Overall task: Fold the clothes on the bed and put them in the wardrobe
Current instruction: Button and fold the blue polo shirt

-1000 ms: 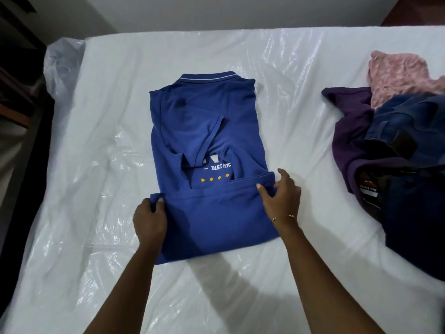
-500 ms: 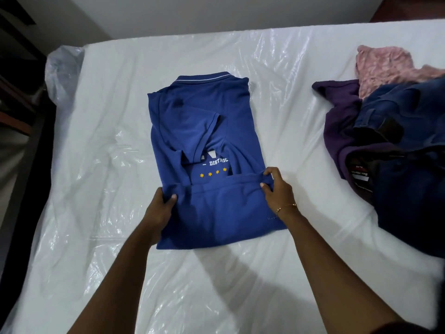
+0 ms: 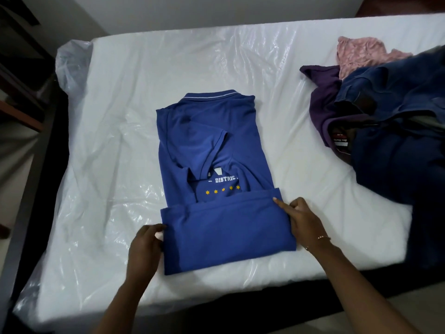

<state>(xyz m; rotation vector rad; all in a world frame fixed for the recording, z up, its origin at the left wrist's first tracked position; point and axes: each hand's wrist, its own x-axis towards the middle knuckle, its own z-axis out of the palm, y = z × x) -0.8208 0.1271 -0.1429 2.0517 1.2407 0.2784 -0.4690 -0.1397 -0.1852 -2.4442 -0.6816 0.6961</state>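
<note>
Down at the near edge, both hands are on the blue polo shirt [image 3: 216, 179], one at each side of the hem flap, which is turned up over the body of the shirt so the hem sits just below the printed stars. The left hand [image 3: 144, 244] has its fingers curled in at the flap's left edge, gripping the doubled cloth there; how far they reach underneath I can't tell. The right hand [image 3: 303, 222] matches it on the other side, fingers bent against the right edge with the forefinger laid out along the top corner, pinning that corner flat. Holding both ends at once makes sense: it keeps the fold line square and gives a grip for the next turn up toward the collar, which looks like the step in hand. The shirt lies in the middle of the bed [image 3: 120, 141], sleeves already folded inward so it forms a narrow strip. The mattress wears a clear plastic cover [image 3: 101, 201], slick stuff, so the cloth could slide as it rolls. Off to the right and farther back waits the pile of unfolded clothes [image 3: 390, 131], dark blue and purple with a pink piece behind. No wardrobe in view, so plenty remains.
</note>
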